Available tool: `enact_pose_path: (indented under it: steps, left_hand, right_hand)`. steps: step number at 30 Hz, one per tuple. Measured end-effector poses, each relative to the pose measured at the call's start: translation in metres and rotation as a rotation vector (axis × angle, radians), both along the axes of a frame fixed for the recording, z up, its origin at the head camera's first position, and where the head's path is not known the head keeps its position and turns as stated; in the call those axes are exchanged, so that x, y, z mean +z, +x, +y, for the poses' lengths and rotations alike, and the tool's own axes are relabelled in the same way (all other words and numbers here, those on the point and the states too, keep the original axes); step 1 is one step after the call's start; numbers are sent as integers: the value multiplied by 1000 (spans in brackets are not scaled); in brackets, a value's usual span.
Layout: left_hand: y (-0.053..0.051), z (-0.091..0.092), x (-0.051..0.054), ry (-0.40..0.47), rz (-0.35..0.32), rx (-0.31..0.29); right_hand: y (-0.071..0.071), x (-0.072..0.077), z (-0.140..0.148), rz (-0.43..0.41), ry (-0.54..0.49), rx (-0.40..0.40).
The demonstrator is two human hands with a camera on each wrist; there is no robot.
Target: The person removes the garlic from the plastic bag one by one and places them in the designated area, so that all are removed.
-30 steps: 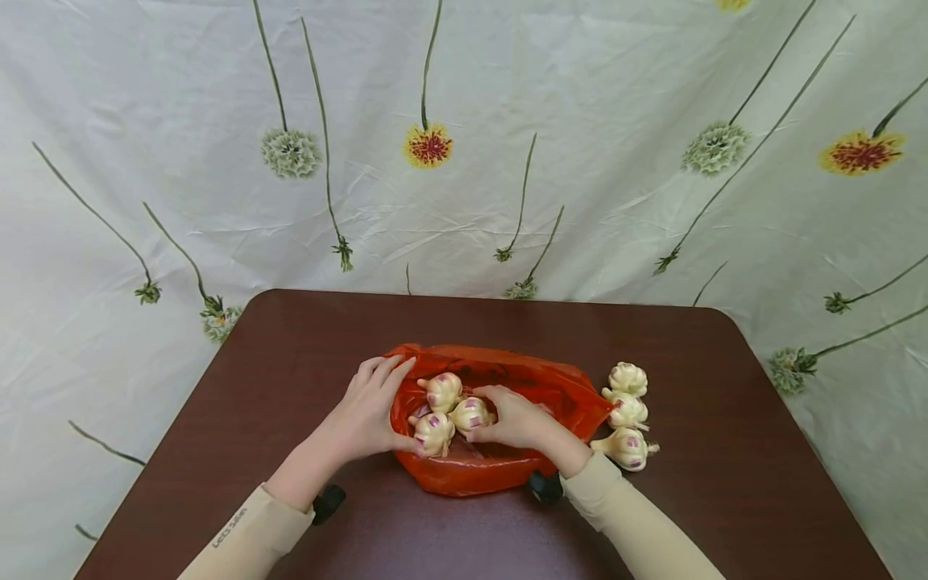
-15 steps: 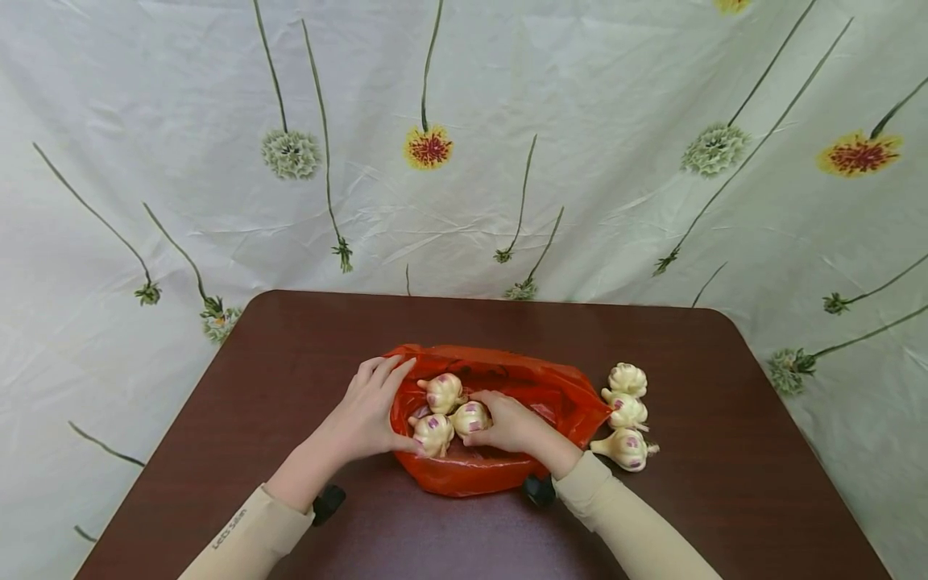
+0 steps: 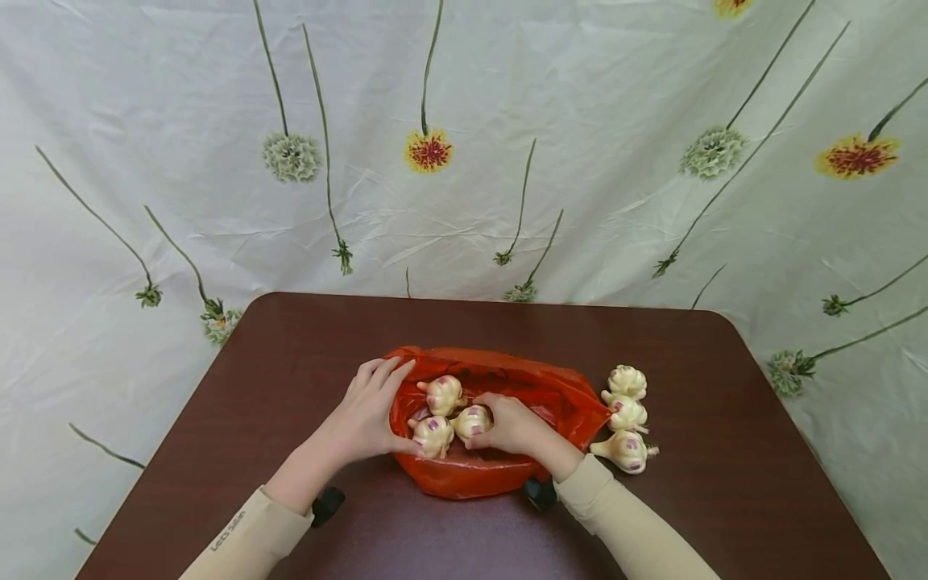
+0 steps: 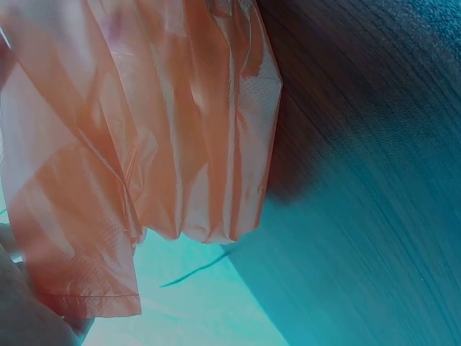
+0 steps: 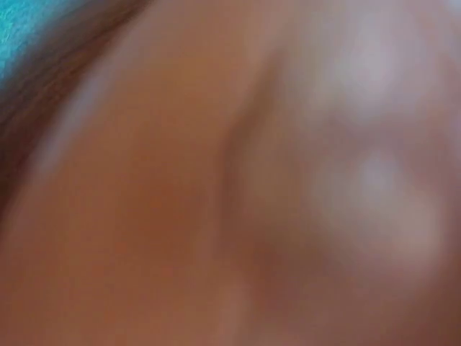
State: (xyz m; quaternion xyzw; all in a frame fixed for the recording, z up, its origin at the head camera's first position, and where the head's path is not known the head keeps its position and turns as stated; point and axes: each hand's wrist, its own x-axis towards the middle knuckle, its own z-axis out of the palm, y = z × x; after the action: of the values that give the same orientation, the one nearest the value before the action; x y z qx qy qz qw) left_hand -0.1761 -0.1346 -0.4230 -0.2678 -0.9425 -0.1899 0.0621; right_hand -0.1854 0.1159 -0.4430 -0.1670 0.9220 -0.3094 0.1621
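Observation:
A red plastic bag (image 3: 464,485) lies on its side of the table with its mouth spread, facing up. My left hand (image 3: 365,413) holds the bag's left edge, thumb toward the near rim and fingers over the far side. In the left wrist view the bag's film (image 4: 180,130) hangs in folds, and part of the hand shows at the lower left. Inside the bag, my right hand (image 3: 516,428) grips a garlic bulb (image 3: 473,422) between thumb and fingers. Two more garlic bulbs, one behind (image 3: 443,395) and one in front (image 3: 433,436), sit beside it at the left.
To the bag's right, three garlic bulbs (image 3: 627,411) stand in a column on the dark brown table (image 3: 304,338). A flower-printed white cloth (image 3: 464,193) hangs behind. The right wrist view is a close blur of orange film (image 5: 144,202) and pale shapes.
The right hand has shifted slightly left with the garlic bulb inside the bag, then stays nearly still. The left hand keeps its place on the bag's edge.

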Motion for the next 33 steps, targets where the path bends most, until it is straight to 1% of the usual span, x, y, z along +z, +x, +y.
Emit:
enact_pose_path:
  steps: [12, 18, 24, 27, 33]
  left_hand:
    - [1, 1, 1, 10, 5, -8]
    - [0, 2, 1, 19, 4, -12]
    - [-1, 1, 1, 23, 16, -18]
    - [-1, 1, 1, 25, 10, -16]
    - [-1, 1, 0, 30, 11, -20]
  right_hand:
    - [4, 17, 11, 12, -28, -51]
    - [9, 27, 17, 45, -60, -51]
    - [12, 38, 22, 25, -75, -89]
    - [15, 44, 26, 16, -82, -105]
    - [16, 48, 34, 1, -123, -112]
